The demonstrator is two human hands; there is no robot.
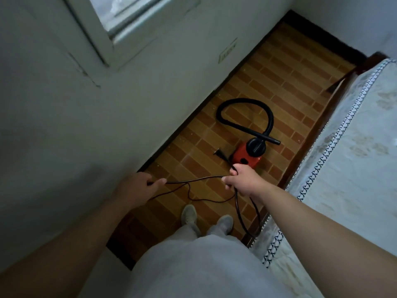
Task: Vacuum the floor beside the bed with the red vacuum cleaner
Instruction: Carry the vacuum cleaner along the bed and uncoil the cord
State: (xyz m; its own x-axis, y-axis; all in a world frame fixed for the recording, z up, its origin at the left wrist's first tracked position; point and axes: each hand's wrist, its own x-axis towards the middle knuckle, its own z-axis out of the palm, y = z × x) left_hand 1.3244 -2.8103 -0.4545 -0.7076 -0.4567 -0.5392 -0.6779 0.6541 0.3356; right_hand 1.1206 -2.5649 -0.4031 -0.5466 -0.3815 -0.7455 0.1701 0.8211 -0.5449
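Observation:
The red vacuum cleaner [247, 155] stands on the brown brick-patterned floor [285, 82], close to the bed [354, 160]. Its black hose [242, 102] loops away from the body and ends in a tube near the top of the body. A black nozzle piece [220, 152] lies just left of it. The black power cord [193, 180] stretches between my hands. My left hand [139, 186] pinches one end of the stretch. My right hand [242, 179] grips the cord in front of the vacuum, and loops of cord hang below it to the floor.
A white wall with a window [120, 22] and a wall socket [227, 52] runs along the left. The bed's patterned mattress fills the right side, leaving a narrow floor strip. My two feet [206, 218] stand at the near end of that strip.

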